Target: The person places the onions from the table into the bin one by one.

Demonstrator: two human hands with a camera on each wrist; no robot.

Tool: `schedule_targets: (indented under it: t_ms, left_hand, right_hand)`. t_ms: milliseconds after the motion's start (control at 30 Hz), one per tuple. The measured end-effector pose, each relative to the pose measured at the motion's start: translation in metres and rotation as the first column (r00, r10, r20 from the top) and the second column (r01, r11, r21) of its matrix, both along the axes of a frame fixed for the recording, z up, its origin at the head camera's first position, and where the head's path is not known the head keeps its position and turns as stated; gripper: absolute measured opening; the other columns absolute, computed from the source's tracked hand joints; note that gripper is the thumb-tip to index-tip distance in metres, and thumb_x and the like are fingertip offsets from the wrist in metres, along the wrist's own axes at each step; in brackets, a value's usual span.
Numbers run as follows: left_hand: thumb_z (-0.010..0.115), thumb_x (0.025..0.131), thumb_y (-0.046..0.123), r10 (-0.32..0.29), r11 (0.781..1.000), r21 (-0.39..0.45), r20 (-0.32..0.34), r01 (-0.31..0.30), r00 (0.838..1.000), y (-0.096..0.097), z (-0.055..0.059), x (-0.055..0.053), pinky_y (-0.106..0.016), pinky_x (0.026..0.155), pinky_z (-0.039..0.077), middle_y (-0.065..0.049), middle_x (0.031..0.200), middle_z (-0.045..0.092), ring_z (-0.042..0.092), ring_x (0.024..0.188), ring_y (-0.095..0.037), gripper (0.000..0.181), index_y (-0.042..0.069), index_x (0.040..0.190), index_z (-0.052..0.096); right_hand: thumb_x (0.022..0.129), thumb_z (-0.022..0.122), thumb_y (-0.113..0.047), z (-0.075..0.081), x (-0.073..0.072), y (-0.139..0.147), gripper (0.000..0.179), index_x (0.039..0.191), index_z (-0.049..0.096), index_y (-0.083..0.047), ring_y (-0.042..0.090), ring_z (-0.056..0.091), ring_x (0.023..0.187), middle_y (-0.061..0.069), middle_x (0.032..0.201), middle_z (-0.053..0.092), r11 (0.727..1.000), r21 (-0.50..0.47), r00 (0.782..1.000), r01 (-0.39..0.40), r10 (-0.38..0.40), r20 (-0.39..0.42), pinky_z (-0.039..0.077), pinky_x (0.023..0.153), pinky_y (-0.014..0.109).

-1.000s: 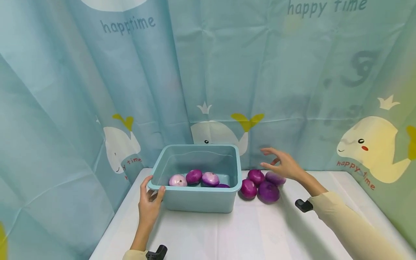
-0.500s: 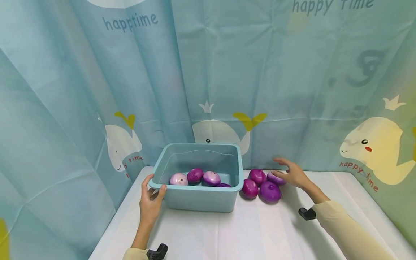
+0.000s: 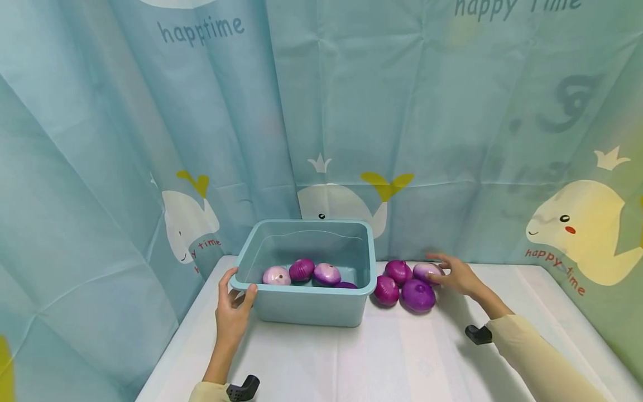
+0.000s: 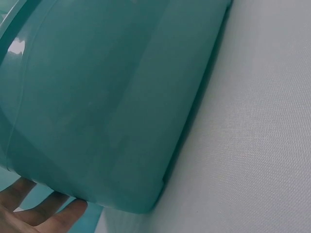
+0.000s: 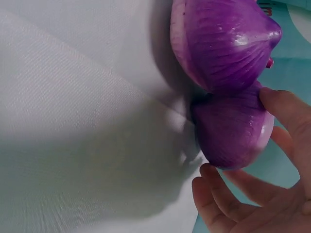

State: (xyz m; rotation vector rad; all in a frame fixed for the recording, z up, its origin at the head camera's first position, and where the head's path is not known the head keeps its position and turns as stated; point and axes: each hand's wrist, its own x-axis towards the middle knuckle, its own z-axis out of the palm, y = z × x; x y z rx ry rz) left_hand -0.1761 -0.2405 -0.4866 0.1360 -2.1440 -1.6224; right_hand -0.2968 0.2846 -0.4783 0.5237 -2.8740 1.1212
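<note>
Blue-green curtain cloth [image 3: 346,111] printed with whales hangs behind a white-covered table [image 3: 372,357]. Near its back edge sits a round, glossy purple-and-white onion [image 3: 420,270]; the right hand [image 3: 459,276] spreads around it, thumb touching (whether the other fingertips press, I cannot tell), presumably to fit its curve. Left of there, the left hand [image 3: 233,315] pinches the near-left rim corner of a rectangular blue-green plastic bin [image 3: 306,309], probably to steady it. Up close, that onion is smooth, finely veined, paler on one side.
</note>
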Motion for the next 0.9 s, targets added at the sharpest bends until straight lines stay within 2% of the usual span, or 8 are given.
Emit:
schedule_targets:
  t_ms: [200,267,433,567,700,900]
  left_hand:
    - [0.066,0.102,0.024,-0.001,1.0,-0.016,-0.004,0.001,1.0,-0.0007,-0.0011,-0.0012,-0.012,0.082,0.047,-0.021,0.154,0.044,0.055,0.13,-0.043,0.064,0.026,0.157,0.032]
    - [0.065,0.102,0.023,-0.004,1.0,-0.012,-0.008,0.004,1.0,-0.0009,-0.0015,-0.0015,-0.012,0.081,0.047,-0.021,0.154,0.043,0.055,0.13,-0.044,0.064,0.025,0.157,0.032]
    - [0.066,0.102,0.024,0.0,1.0,-0.011,-0.009,0.0,1.0,-0.0015,-0.0028,-0.0018,-0.012,0.082,0.047,-0.02,0.154,0.043,0.054,0.131,-0.043,0.064,0.026,0.156,0.033]
    - [0.066,0.102,0.025,-0.007,1.0,-0.007,0.003,0.007,1.0,-0.0011,-0.003,0.0,-0.014,0.082,0.047,-0.019,0.155,0.042,0.054,0.132,-0.044,0.064,0.027,0.157,0.032]
    - [0.066,0.102,0.025,-0.01,1.0,-0.007,0.007,0.01,1.0,-0.0009,-0.0027,0.0009,-0.015,0.082,0.048,-0.02,0.156,0.042,0.054,0.132,-0.044,0.064,0.027,0.157,0.032]
    - [0.065,0.102,0.024,-0.01,1.0,-0.021,-0.006,0.01,1.0,-0.0007,-0.0012,-0.0013,-0.015,0.083,0.048,-0.021,0.156,0.041,0.053,0.132,-0.045,0.064,0.025,0.156,0.033]
  right_hand:
    - [0.094,0.075,-0.02,-0.0024,-0.0005,0.0032,0.052,0.138,0.06,0.002,0.056,0.061,0.116,0.038,0.136,0.055,1.0,0.019,1.0,-0.013,0.013,-0.003,0.05,0.091,0.064]
    - [0.095,0.074,-0.022,-0.0034,-0.0007,0.0045,0.049,0.136,0.062,0.001,0.055,0.061,0.115,0.038,0.136,0.055,1.0,0.03,1.0,-0.005,0.005,0.01,0.053,0.086,0.058]
    - [0.096,0.073,-0.026,-0.0055,-0.0014,0.0075,0.052,0.14,0.059,-0.002,0.053,0.058,0.122,0.04,0.137,0.052,1.0,-0.019,0.994,0.022,-0.02,0.111,0.057,0.07,0.038]
    - [0.096,0.074,-0.025,-0.0071,-0.0005,0.0093,0.053,0.141,0.058,-0.002,0.054,0.055,0.125,0.04,0.139,0.051,0.997,-0.067,0.988,0.032,-0.021,0.155,0.058,0.068,0.038]
    - [0.095,0.075,-0.023,-0.0081,-0.0002,0.009,0.051,0.139,0.059,-0.002,0.052,0.057,0.122,0.039,0.137,0.053,0.996,-0.082,0.989,0.029,-0.017,0.148,0.058,0.067,0.039]
    - [0.092,0.079,-0.021,-0.0034,-0.0023,0.0063,0.052,0.138,0.061,-0.003,0.043,0.061,0.115,0.035,0.13,0.06,0.996,-0.085,0.993,0.0,0.01,0.121,0.057,0.069,0.036]
